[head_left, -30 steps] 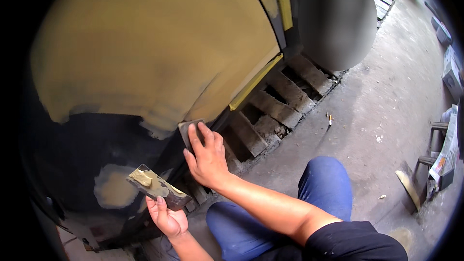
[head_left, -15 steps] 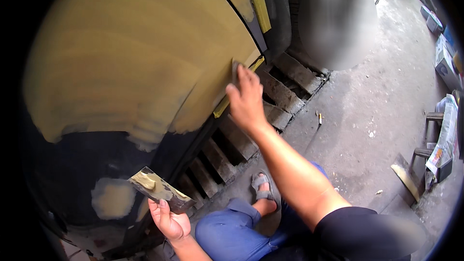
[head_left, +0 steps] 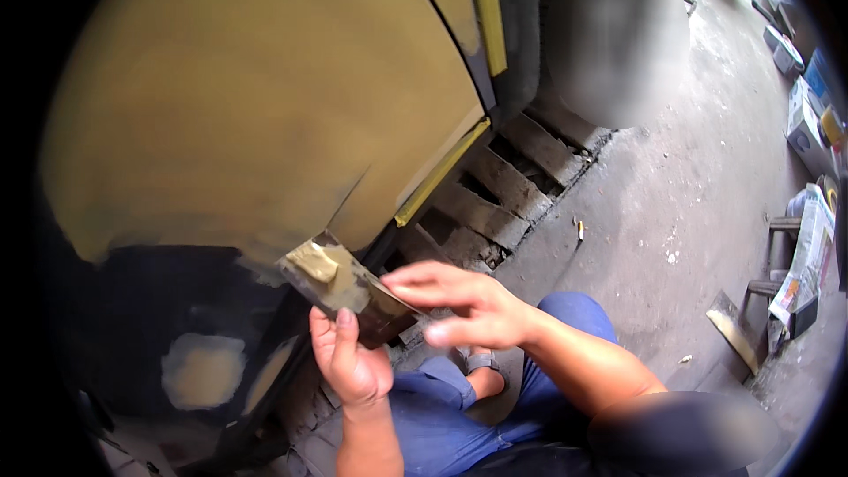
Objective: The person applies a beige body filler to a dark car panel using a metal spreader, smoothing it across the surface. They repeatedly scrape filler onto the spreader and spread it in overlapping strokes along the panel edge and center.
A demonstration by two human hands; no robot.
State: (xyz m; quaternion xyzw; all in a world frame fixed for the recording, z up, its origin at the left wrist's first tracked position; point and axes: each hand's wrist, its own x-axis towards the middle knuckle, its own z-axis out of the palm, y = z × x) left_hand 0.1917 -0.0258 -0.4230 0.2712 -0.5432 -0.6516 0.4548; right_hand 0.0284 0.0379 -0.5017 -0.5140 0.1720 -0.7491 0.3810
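My left hand (head_left: 353,362) grips a flat putty plate (head_left: 340,287) from below, thumb on its near edge, with a lump of pale yellow filler (head_left: 314,261) on its far left end. Over the plate's right end is my right hand (head_left: 468,305), its fingers closed on a thin spreader (head_left: 399,298) that shows only as a narrow dark edge; the fingers hide the rest. Beyond both hands stands a curved vehicle panel (head_left: 265,124), coated in smoothed yellow filler. Its lower part is dark, with a pale round filler patch (head_left: 203,371).
Yellow masking tape (head_left: 442,175) runs along the panel's lower right edge. Beside it are slatted floor blocks (head_left: 481,212) with gaps. At right, a newspaper-covered stool (head_left: 804,252) stands near a filler-smeared plate (head_left: 733,331). A cigarette (head_left: 580,230) is on the concrete floor.
My right hand has come away from the panel's right edge, down and back to the plate. My left hand has raised the plate slightly and moved it right.
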